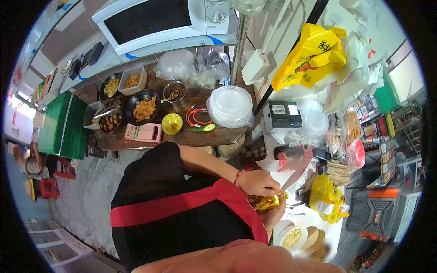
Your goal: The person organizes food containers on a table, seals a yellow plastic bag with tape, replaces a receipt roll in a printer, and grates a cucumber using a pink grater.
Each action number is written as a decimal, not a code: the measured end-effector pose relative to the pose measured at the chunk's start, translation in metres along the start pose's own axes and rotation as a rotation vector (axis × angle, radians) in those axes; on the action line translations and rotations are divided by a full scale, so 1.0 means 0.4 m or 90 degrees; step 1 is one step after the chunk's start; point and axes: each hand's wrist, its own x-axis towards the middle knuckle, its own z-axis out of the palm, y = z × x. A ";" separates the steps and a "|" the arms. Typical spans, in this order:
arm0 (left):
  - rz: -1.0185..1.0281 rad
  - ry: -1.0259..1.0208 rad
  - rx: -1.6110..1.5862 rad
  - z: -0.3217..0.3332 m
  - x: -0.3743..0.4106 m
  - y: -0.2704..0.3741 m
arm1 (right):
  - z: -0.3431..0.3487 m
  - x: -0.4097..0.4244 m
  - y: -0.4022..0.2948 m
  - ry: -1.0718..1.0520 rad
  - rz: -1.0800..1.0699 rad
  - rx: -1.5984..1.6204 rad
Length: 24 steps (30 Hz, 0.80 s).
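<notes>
My left hand [258, 183], with a thin cord bracelet at the wrist, pinches the top edge of a shiny gold foil packet [265, 203]. From the other side my right hand [275, 215] holds the same packet; red apron fabric [243, 210] hides part of it and most of that hand. The contents cannot be seen. Just beyond the hands, on a white table [300, 218], stands a white bowl [301, 243] with pale yellowish food [291, 237] in it. Round brown lids or discs [311, 238] lie beside the bowl.
A tied yellow plastic bag [324, 194], wooden sticks [338, 173] and a label printer [283, 116] occupy the white table. The brown wooden table [181, 134] on my left bears food bowls, a pink grater [143, 132] and wrapped plastic lids [230, 105]. A microwave [157, 22] sits on the shelf above.
</notes>
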 end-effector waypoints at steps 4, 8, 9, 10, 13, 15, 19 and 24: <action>0.132 0.026 0.126 0.019 -0.009 -0.002 | -0.024 0.013 -0.023 -0.024 0.077 0.074; 0.275 0.001 0.296 0.026 0.043 0.040 | -0.093 0.048 -0.051 -0.084 -0.064 -0.159; 0.278 -0.011 0.328 0.029 0.038 0.046 | -0.103 0.053 -0.061 -0.104 -0.083 -0.224; 0.268 0.017 0.309 0.042 0.030 0.041 | -0.111 0.052 -0.069 -0.135 -0.098 -0.250; 0.183 0.101 0.260 0.100 0.022 0.059 | -0.096 0.025 -0.123 -0.233 0.084 0.070; 0.160 0.100 0.257 0.123 0.044 0.073 | -0.117 0.021 -0.160 -0.255 0.145 0.115; 0.118 0.052 0.228 0.159 0.070 0.080 | -0.168 0.013 -0.178 -0.258 0.132 0.129; 0.158 -0.020 0.184 0.132 0.077 0.083 | -0.207 0.036 -0.156 -0.164 0.171 0.154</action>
